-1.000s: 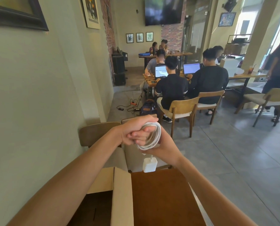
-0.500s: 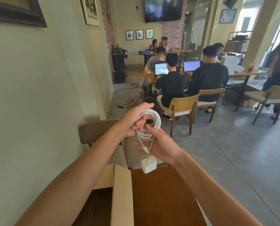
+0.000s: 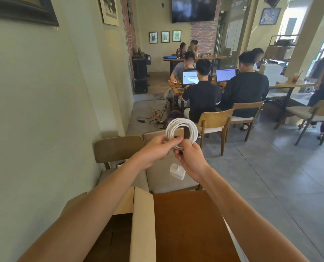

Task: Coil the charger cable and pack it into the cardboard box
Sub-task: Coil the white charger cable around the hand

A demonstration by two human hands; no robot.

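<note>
The white charger cable (image 3: pixel 182 123) is wound into a round coil that stands upright above my hands. My left hand (image 3: pixel 155 150) pinches the bottom of the coil from the left. My right hand (image 3: pixel 192 159) grips the same spot from the right. The white charger plug (image 3: pixel 176 172) hangs on a short end below the hands. The open cardboard box (image 3: pixel 142 220) sits low in front of me, under my left forearm, its flaps up and its dark inside showing.
A brown wooden table top (image 3: pixel 187 227) lies right of the box. Two wooden chairs (image 3: pixel 119 150) stand beyond it against the left wall. Several people sit at laptops at tables farther back, with floor cables near them.
Both hands have risen and the coil has turned from a bundle in my left fist to an open ring held upright. My right hand has closed onto its bottom.
</note>
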